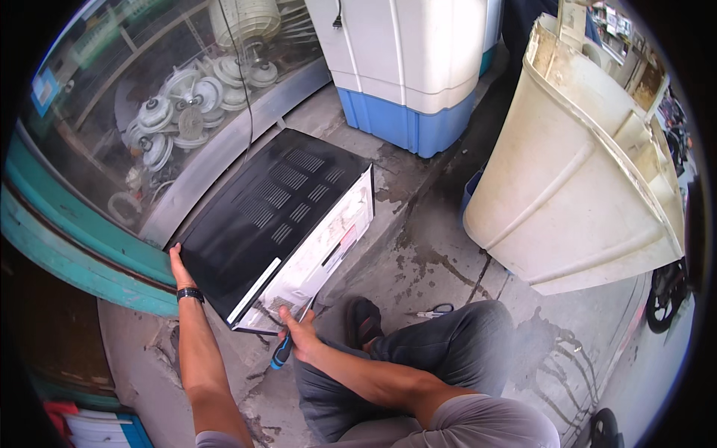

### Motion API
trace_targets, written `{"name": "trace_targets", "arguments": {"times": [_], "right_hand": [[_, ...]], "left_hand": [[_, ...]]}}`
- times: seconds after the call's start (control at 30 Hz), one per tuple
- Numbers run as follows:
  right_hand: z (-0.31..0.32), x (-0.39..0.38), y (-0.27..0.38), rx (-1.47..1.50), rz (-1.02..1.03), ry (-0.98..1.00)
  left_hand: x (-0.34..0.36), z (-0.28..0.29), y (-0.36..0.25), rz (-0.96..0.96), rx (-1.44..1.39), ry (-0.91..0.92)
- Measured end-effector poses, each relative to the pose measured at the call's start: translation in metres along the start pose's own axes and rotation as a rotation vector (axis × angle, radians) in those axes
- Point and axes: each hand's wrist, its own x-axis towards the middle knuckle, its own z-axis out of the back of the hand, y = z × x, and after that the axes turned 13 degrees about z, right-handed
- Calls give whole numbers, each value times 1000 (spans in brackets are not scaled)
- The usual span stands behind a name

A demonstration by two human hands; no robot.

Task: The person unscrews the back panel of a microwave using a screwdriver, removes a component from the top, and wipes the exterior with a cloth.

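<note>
A black metal-cased appliance with rows of vent slots, by its look a microwave oven, lies on the pavement in front of me. Its pale side with labels faces right. My left hand, a dark band at the wrist, rests against the oven's near left edge with the fingers stretched along it. My right hand is closed around a screwdriver with a black and blue handle. Its shaft points up beside the lower corner of the pale side; whether the tip touches anything cannot be seen.
Scissors lie by my knee. A cream tub leans at the right; a white and blue washing-machine body stands behind. Left is a glass case with several round pulley-like parts and a teal frame. Water stains mark the pavement.
</note>
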Motion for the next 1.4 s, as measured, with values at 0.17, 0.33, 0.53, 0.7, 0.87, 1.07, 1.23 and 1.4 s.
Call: {"name": "trace_targets", "arguments": {"times": [0.17, 0.33, 0.53, 0.7, 0.87, 1.07, 1.23, 1.4], "right_hand": [[-30, 11, -45, 44, 7, 12], [-44, 7, -57, -38, 11, 29], [18, 4, -27, -237, -21, -17], [49, -27, 90, -483, 425, -28], [36, 101, 257, -1014, 1136, 15], [33, 124, 271, -802, 789, 285], [33, 91, 240, -965, 866, 154], [47, 55, 196, -1119, 1118, 78]], "left_hand": [[75, 52, -9, -29, 116, -7], [92, 102, -13, 25, 87, -6], [16, 63, 24, -109, 251, -150], [-185, 31, 85, -515, 158, 10], [-195, 40, 167, -448, 520, -455], [-186, -14, 129, -524, 139, -333], [-154, 16, 94, -498, 101, -266], [-86, 54, 75, -438, 12, -161]]}}
